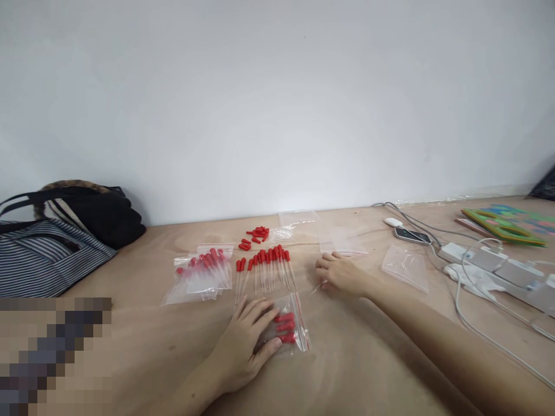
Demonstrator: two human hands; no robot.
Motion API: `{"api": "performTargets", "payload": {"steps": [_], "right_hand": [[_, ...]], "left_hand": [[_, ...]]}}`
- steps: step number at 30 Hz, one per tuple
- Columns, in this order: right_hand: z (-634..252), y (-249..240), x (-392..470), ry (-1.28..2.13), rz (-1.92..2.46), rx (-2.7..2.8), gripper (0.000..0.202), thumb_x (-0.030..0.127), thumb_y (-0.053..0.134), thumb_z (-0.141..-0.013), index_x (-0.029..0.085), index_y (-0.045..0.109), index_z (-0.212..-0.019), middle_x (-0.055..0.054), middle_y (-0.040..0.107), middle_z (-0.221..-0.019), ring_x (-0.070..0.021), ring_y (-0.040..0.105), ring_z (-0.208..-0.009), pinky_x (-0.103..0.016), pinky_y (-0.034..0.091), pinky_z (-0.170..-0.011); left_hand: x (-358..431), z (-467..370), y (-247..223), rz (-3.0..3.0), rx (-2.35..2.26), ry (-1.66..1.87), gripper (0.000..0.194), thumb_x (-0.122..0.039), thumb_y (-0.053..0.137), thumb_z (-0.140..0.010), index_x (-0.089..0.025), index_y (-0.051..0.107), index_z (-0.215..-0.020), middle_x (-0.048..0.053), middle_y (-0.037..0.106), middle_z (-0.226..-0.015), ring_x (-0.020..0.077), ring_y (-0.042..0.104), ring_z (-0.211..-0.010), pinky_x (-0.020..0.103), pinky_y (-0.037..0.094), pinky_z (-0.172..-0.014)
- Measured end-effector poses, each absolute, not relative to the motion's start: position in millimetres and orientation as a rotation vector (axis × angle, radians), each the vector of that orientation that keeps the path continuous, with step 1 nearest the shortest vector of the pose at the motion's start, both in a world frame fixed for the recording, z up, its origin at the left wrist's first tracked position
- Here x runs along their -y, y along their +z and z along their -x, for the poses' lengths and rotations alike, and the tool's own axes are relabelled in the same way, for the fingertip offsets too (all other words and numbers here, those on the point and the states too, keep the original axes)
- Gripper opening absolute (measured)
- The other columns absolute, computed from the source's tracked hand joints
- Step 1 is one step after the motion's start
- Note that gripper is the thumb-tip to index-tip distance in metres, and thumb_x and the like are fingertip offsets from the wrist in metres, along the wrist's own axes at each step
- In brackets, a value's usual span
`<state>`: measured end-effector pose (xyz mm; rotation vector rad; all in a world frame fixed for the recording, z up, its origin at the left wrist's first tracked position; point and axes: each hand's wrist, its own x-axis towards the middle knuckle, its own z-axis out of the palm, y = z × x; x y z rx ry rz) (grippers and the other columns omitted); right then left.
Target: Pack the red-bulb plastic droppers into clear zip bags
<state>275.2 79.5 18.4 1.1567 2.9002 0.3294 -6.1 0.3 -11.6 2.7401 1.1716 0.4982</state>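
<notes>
At left, clear zip bags [177, 292] of red-topped droppers overlap. Nearer, your left hand [245, 341] lies with fingers spread over another bag [299, 323]; three or so red bulbs show inside, by its red-striped edge at right. Keep that palm light, as the stems look breakable. Just beyond stands no clutter, only the loose droppers [271, 255] in a rough row. Farther right, your right hand [340, 274] has curled fingers beside a thin clear stem [318, 288]; whether they pinch it, I cannot tell. Handle it gently, keeping its tip off the table.
</notes>
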Motion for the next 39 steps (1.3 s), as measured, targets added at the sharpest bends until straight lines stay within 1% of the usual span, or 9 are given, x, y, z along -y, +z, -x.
{"api": "performTargets", "payload": {"steps": [3, 7, 9, 16, 19, 25, 30, 33, 39], "right_hand": [[-292.8, 15.3, -77.6, 0.014, -1.317, -2.959, 0.020, 0.027, 0.063, -0.072, 0.019, 0.058, -0.090, -0.007, 0.056, -0.097, -0.0220, 0.048, -0.091, -0.034, 0.035, -0.077], [-316.3, 5.3, -83.5, -0.322, -1.423, -3.013, 0.006, 0.018, 0.054, -0.076, 0.018, 0.057, -0.081, -0.005, 0.057, -0.088, -0.0189, 0.050, -0.087, -0.032, 0.037, -0.078], [-321.8, 2.8, -82.7, -0.396, -1.449, -3.037, 0.005, 0.017, 0.051, -0.078, 0.018, 0.056, -0.077, -0.005, 0.057, -0.084, -0.0184, 0.050, -0.084, -0.032, 0.038, -0.077], [-317.4, 24.3, -42.6, -0.510, -1.473, -3.007, 0.007, 0.017, 0.048, -0.079, 0.018, 0.055, -0.076, -0.005, 0.058, -0.079, -0.0183, 0.050, -0.079, -0.031, 0.040, -0.071], [-315.2, 30.6, -28.7, -0.532, -1.467, -2.983, 0.010, 0.020, 0.047, -0.080, 0.019, 0.056, -0.077, -0.005, 0.058, -0.080, -0.0178, 0.051, -0.077, -0.030, 0.040, -0.069], [-312.1, 25.0, -26.3, -0.516, -1.442, -2.982, 0.010, 0.020, 0.047, -0.081, 0.019, 0.056, -0.077, -0.004, 0.060, -0.081, -0.0186, 0.052, -0.080, -0.032, 0.038, -0.072], [-312.6, 27.0, -27.1, -0.474, -1.457, -2.985, 0.010, 0.017, 0.047, -0.081, 0.019, 0.055, -0.076, -0.004, 0.059, -0.080, -0.0176, 0.052, -0.078, -0.029, 0.038, -0.069], [-308.3, 26.1, -25.9, -0.469, -1.471, -3.017, 0.010, 0.019, 0.047, -0.082, 0.018, 0.055, -0.077, -0.004, 0.059, -0.079, -0.0174, 0.052, -0.077, -0.029, 0.039, -0.070], [-280.4, 9.5, -18.8, -0.629, -1.480, -3.114, 0.010, 0.019, 0.046, -0.083, 0.018, 0.056, -0.081, -0.004, 0.058, -0.083, -0.0151, 0.054, -0.074, -0.025, 0.041, -0.067]], "left_hand": [[-1.1, 1.8, -11.9, -2.743, -1.154, 0.506, 0.039, -0.037, 0.047, -0.086, -0.023, 0.046, -0.122, 0.008, 0.052, -0.121, 0.0271, 0.045, -0.113, 0.055, 0.025, -0.100], [-0.2, -9.2, -9.8, -2.726, -1.119, 0.478, 0.039, -0.037, 0.047, -0.086, -0.023, 0.046, -0.122, 0.009, 0.051, -0.122, 0.0287, 0.045, -0.113, 0.059, 0.025, -0.098], [0.8, -12.5, -9.7, -2.717, -1.102, 0.458, 0.039, -0.038, 0.047, -0.086, -0.024, 0.046, -0.122, 0.008, 0.051, -0.122, 0.0286, 0.044, -0.114, 0.059, 0.024, -0.098], [0.2, -8.9, -14.7, -2.693, -1.089, 0.500, 0.041, -0.036, 0.048, -0.085, -0.023, 0.044, -0.123, 0.009, 0.051, -0.122, 0.0275, 0.044, -0.114, 0.057, 0.021, -0.101], [-0.1, -8.8, -13.6, -2.687, -1.079, 0.521, 0.041, -0.035, 0.049, -0.084, -0.024, 0.045, -0.123, 0.009, 0.052, -0.121, 0.0271, 0.045, -0.113, 0.056, 0.022, -0.101], [-0.1, -8.8, -12.4, -2.697, -1.090, 0.526, 0.041, -0.034, 0.050, -0.084, -0.024, 0.045, -0.123, 0.008, 0.052, -0.122, 0.0272, 0.046, -0.113, 0.057, 0.023, -0.101], [-0.6, -8.7, -13.3, -2.719, -1.095, 0.539, 0.041, -0.034, 0.050, -0.083, -0.024, 0.044, -0.123, 0.008, 0.052, -0.121, 0.0274, 0.047, -0.112, 0.056, 0.024, -0.100], [0.0, -10.0, -11.7, -2.713, -1.101, 0.534, 0.042, -0.034, 0.050, -0.083, -0.024, 0.044, -0.123, 0.007, 0.052, -0.121, 0.0270, 0.047, -0.111, 0.055, 0.025, -0.101], [0.8, -10.8, -10.6, -2.696, -1.108, 0.524, 0.044, -0.031, 0.051, -0.082, -0.022, 0.041, -0.124, 0.009, 0.051, -0.122, 0.0265, 0.046, -0.113, 0.055, 0.024, -0.101]]}}
